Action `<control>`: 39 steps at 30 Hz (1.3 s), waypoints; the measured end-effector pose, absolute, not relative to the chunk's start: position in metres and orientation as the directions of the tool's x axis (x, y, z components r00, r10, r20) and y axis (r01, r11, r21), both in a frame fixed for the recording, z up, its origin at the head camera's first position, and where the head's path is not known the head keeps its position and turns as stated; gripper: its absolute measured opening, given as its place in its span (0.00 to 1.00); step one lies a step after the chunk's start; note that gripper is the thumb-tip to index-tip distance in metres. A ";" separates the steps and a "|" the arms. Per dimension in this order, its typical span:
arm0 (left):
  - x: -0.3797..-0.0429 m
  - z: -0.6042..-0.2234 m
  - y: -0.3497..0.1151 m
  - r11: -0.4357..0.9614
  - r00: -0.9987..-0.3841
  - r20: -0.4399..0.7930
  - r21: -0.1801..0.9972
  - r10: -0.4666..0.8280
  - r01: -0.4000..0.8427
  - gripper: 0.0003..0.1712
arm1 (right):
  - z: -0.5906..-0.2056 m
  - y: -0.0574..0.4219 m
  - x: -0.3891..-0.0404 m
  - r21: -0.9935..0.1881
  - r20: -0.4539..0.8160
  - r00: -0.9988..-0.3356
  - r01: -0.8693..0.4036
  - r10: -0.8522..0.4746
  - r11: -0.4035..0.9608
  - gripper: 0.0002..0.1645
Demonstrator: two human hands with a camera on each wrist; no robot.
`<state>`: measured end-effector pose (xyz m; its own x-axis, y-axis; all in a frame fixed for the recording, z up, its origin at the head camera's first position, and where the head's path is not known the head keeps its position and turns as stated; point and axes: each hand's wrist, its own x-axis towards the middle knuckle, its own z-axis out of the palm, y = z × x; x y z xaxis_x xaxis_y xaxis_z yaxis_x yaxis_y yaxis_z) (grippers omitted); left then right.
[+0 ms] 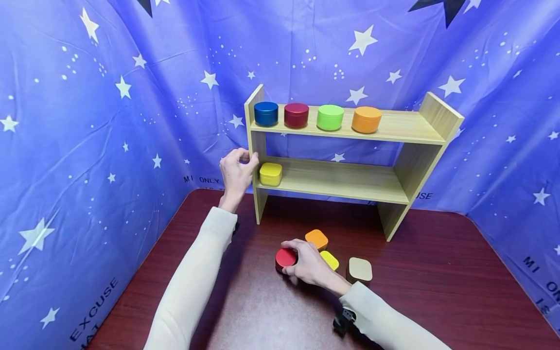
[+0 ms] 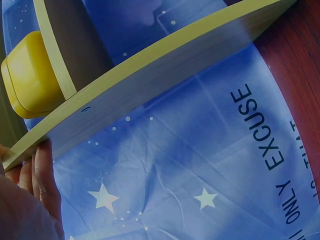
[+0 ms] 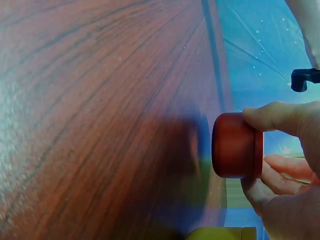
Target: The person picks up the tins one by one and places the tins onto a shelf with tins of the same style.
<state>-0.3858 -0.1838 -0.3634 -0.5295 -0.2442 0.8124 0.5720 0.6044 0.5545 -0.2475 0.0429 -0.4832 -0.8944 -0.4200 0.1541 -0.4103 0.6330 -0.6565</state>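
Observation:
My left hand [image 1: 236, 174] grips the left side panel of a two-tier wooden shelf [image 1: 337, 181], its fingers [image 2: 45, 175] bent against the panel's outer face. Just inside that panel, on the lower board, sits a yellow rounded-square tin [image 1: 271, 174]. In front of the shelf my right hand [image 1: 311, 262] pinches a red round tin [image 3: 234, 146] between thumb and fingers, close over the table. Beside this hand lie an orange square tin [image 1: 316, 238] and a second yellow square tin [image 1: 329, 260], partly hidden by it. A beige square tin [image 1: 359, 270] stands to the right of its wrist.
Along the shelf's top board stand a blue round tin [image 1: 266, 113], a dark red one [image 1: 296, 115], a green one [image 1: 330, 117] and an orange one [image 1: 366, 120]. A blue star-patterned curtain [image 1: 131, 121] surrounds the dark red wooden table [image 1: 459, 282].

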 end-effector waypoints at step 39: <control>-0.384 -0.362 -0.183 0.589 -0.535 0.810 0.559 -0.239 0.584 0.15 | -0.416 0.100 -0.258 -0.707 0.252 -0.893 -0.433 -0.373 0.559 0.35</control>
